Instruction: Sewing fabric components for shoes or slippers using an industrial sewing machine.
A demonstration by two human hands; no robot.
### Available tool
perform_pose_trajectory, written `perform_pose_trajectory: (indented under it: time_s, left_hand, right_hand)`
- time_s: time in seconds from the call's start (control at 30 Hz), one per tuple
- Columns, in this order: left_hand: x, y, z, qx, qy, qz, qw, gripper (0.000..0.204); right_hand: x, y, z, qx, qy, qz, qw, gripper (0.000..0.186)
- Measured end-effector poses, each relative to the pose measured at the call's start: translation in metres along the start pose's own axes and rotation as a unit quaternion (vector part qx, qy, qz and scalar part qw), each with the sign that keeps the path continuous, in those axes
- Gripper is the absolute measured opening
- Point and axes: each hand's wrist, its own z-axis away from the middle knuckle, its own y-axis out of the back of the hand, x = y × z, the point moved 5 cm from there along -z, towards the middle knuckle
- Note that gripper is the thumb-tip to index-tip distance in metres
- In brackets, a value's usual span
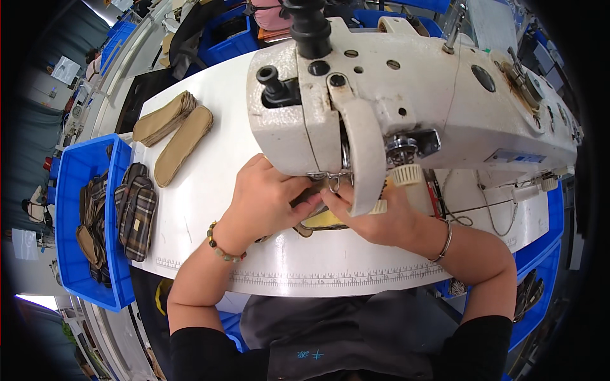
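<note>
A white industrial sewing machine [413, 101] stands on a white table [190, 216] with a ruler along its front edge. Under its needle area lies a tan and yellow fabric piece [324, 221], largely covered by my hands and the machine. My left hand [267, 197] is just left of the needle, fingers curled onto the piece with the thumb pointing right. My right hand [378, 213] is right of the needle, partly behind the white front guard, its fingers pinched on the same piece near my left thumb.
Tan oval pieces [183, 146] lie at the table's back left, a plaid bundle [135, 213] near the left edge. A blue bin [67, 254] of fabric pieces stands left, more bins [537, 305] right. Cords [483, 209] lie right of the needle. A person [93, 66] is at the far left.
</note>
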Motion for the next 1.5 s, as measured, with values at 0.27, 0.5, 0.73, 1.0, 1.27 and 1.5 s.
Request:
perform_pose_trajectory:
  time_s: [0.27, 0.5, 0.73, 1.0, 1.27, 1.5]
  left_hand:
    - [0.007, -0.02, 0.008, 0.007, -0.108, -0.035, 0.994, 0.021]
    - [0.004, -0.013, 0.001, -0.028, -0.043, 0.005, 0.999, 0.022]
    - [0.001, -0.013, 0.004, -0.028, -0.029, 0.037, 0.998, 0.021]
    - [-0.004, -0.014, 0.006, -0.054, 0.01, 0.035, 0.998, 0.019]
    - [-0.004, -0.019, 0.005, -0.08, 0.039, 0.044, 0.995, 0.019]
    - [-0.001, -0.015, 0.002, -0.085, 0.074, 0.057, 0.992, 0.014]
  right_hand:
    - [-0.007, -0.003, 0.007, 0.033, 0.069, 0.027, 0.997, 0.025]
    - [-0.022, 0.001, 0.009, -0.044, 0.06, 0.069, 0.995, 0.022]
    - [-0.016, -0.019, 0.017, -0.159, -0.018, 0.013, 0.987, 0.035]
    - [-0.018, -0.018, 0.012, -0.171, -0.042, -0.048, 0.983, 0.039]
    - [-0.019, -0.02, 0.016, -0.145, -0.047, -0.046, 0.987, 0.036]
    - [-0.022, -0.017, 0.014, -0.137, -0.026, -0.043, 0.989, 0.032]
